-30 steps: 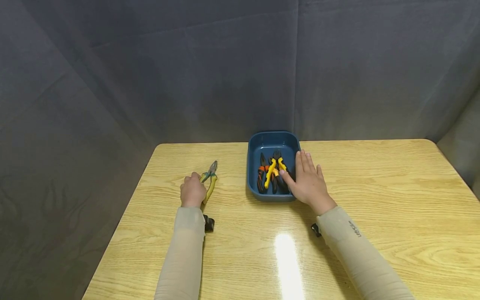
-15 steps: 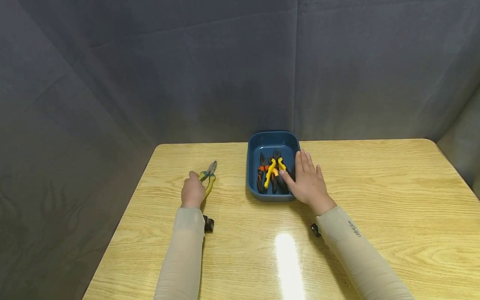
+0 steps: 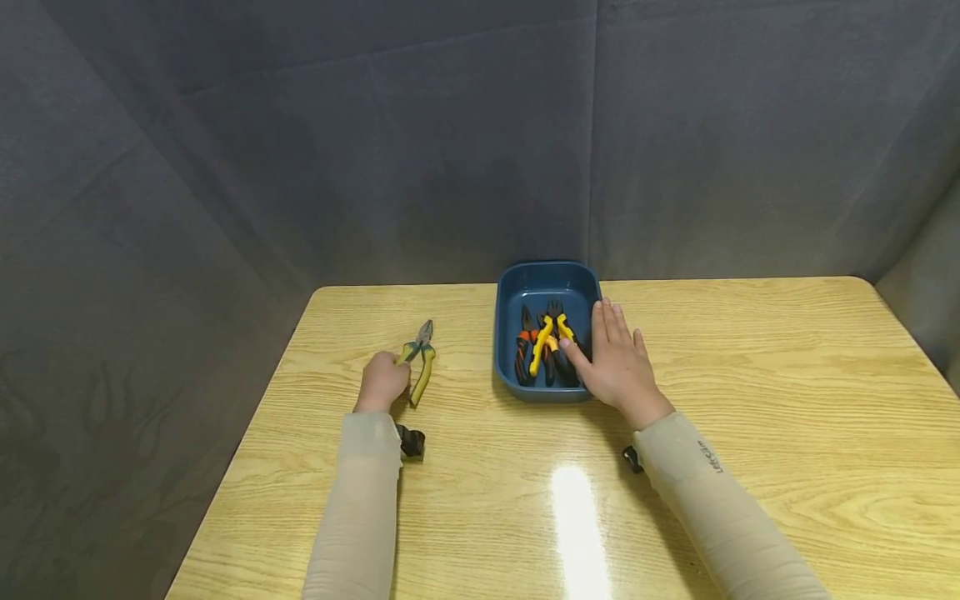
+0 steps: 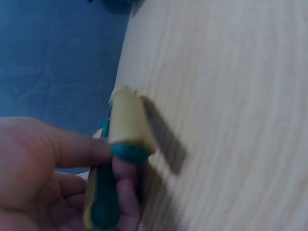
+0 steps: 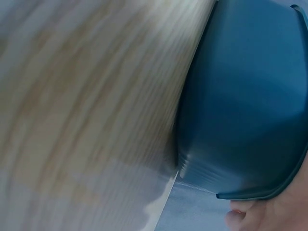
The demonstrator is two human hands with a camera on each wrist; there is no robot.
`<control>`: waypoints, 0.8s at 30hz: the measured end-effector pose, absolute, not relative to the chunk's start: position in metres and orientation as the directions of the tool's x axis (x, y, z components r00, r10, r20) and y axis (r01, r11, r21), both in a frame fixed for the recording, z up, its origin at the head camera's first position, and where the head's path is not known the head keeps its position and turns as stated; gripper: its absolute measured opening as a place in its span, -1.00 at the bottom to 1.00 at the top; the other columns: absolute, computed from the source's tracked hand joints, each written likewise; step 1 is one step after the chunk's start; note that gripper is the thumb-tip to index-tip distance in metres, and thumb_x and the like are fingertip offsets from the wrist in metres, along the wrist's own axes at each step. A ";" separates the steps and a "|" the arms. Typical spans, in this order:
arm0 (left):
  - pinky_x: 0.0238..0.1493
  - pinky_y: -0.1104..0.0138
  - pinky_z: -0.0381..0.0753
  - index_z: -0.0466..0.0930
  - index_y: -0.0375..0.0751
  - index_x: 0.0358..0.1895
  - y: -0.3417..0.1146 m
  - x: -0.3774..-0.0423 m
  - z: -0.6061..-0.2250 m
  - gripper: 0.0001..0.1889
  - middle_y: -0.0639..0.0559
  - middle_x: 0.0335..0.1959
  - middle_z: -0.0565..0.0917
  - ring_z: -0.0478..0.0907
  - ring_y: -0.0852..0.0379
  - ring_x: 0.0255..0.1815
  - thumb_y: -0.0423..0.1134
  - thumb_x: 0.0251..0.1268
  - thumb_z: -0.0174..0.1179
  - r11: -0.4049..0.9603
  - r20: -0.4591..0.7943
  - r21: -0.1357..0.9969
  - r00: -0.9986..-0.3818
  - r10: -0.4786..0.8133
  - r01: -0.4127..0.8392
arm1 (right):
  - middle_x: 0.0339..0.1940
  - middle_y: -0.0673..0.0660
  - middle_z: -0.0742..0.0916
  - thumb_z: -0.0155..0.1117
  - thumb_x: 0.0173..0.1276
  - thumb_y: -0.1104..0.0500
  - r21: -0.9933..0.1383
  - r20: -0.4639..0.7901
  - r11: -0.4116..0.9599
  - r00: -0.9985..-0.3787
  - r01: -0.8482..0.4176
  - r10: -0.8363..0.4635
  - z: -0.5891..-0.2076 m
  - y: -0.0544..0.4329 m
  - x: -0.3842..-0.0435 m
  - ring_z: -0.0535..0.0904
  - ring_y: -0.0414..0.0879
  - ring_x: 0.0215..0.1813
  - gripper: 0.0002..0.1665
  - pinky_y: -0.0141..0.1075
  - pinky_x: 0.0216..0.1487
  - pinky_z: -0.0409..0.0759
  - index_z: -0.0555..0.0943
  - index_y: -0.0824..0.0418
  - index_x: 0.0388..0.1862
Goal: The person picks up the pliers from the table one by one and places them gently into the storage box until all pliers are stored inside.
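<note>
My left hand [image 3: 382, 382] grips one handle of a pair of pliers [image 3: 423, 379] with yellow and teal handles and a grey metal head. In the left wrist view, thumb and fingers close around one handle of the pliers [image 4: 127, 118], while the other handle stands spread apart over the wood. The pliers' head points away from me. My right hand [image 3: 618, 371] lies along the right side of a blue bin [image 3: 547, 397], fingers straight, thumb over its rim. Inside lie yellow-and-black pliers [image 3: 540, 346] and orange-and-black pliers [image 3: 522, 358], overlapping with other handles.
The bin stands near the back edge of the wooden table [image 3: 480, 500]. Behind it hangs a grey cloth [image 3: 450, 150]. A small black device [image 3: 412, 442] sits at my left wrist and another black device [image 3: 632, 459] at my right.
The left hand has drawn slightly left and its hold on the pliers has shifted; more of the spread handles shows. The right hand and the bin have stayed in place.
</note>
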State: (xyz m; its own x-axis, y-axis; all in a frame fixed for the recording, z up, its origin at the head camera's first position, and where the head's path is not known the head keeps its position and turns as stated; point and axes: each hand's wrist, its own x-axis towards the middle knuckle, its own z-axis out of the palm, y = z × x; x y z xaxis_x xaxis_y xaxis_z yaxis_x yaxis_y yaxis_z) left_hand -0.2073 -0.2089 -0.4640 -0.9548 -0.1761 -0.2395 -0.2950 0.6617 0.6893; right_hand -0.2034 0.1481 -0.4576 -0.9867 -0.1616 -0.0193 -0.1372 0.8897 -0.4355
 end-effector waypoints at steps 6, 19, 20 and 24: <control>-0.35 0.30 0.40 0.69 -0.49 -0.20 -0.218 -0.205 -0.459 -0.71 -0.01 -0.56 0.67 0.41 0.23 -0.66 -0.31 0.56 0.06 0.446 -0.318 0.823 -0.936 -0.151 -0.352 | 0.68 0.30 -0.19 -0.34 0.54 -0.47 -0.432 -0.019 0.891 -0.987 -0.138 -0.162 -0.457 0.148 -0.203 -0.36 0.19 0.67 0.15 0.26 0.56 -0.29 -0.29 0.37 0.65; -0.33 0.43 0.67 0.69 -0.49 0.05 -0.235 -0.203 -0.467 -0.68 -0.06 -0.34 0.80 0.69 0.25 -0.45 -0.25 0.48 0.22 0.126 -0.436 0.891 -0.900 -0.027 -0.435 | 0.68 0.31 -0.18 -0.34 0.54 -0.47 -0.429 -0.012 0.893 -0.988 -0.136 -0.157 -0.459 0.148 -0.204 -0.36 0.19 0.67 0.15 0.27 0.56 -0.27 -0.29 0.37 0.65; -0.32 0.42 0.67 0.70 -0.47 0.05 -0.236 -0.203 -0.468 -0.68 -0.05 -0.33 0.80 0.70 0.25 -0.44 -0.24 0.48 0.23 0.116 -0.443 0.889 -0.896 -0.023 -0.443 | 0.68 0.31 -0.18 -0.33 0.54 -0.47 -0.429 -0.011 0.893 -0.988 -0.137 -0.157 -0.459 0.148 -0.204 -0.37 0.19 0.67 0.15 0.27 0.56 -0.27 -0.29 0.37 0.65; -0.30 0.43 0.68 0.69 -0.44 0.08 -0.239 -0.203 -0.470 -0.67 -0.02 -0.32 0.81 0.71 0.26 -0.42 -0.22 0.48 0.24 0.079 -0.460 0.885 -0.888 0.000 -0.459 | 0.68 0.30 -0.18 -0.31 0.56 -0.45 -0.433 -0.011 0.891 -0.987 -0.137 -0.157 -0.459 0.148 -0.204 -0.36 0.19 0.67 0.14 0.27 0.56 -0.27 -0.29 0.37 0.65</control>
